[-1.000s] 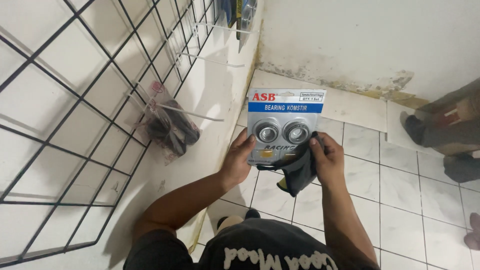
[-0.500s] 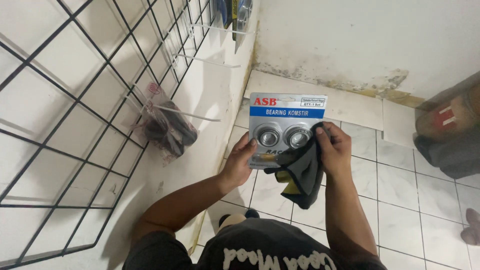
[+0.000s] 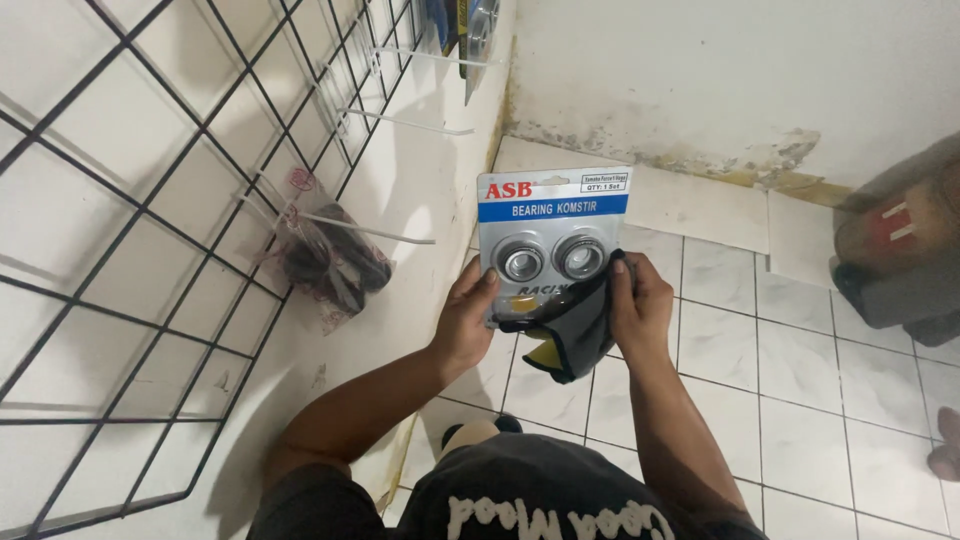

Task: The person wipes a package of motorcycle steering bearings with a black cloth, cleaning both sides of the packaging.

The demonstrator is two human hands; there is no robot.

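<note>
I hold a blister card with two round metal bearings under clear plastic, a blue band across its top. My left hand grips the card's lower left edge, thumb on the front. My right hand holds the lower right edge together with a dark cloth, which drapes over the card's bottom and hangs below it. The card is upright in front of me, above the tiled floor.
A black wire grid with white hooks covers the wall on my left. A clear bag of dark parts hangs from one hook, and more carded packs hang at the top. A person's foot and bag-like object are at right.
The card has stayed in both hands and risen slightly in view. The cloth in my right hand has shifted left across the card's lower part.
</note>
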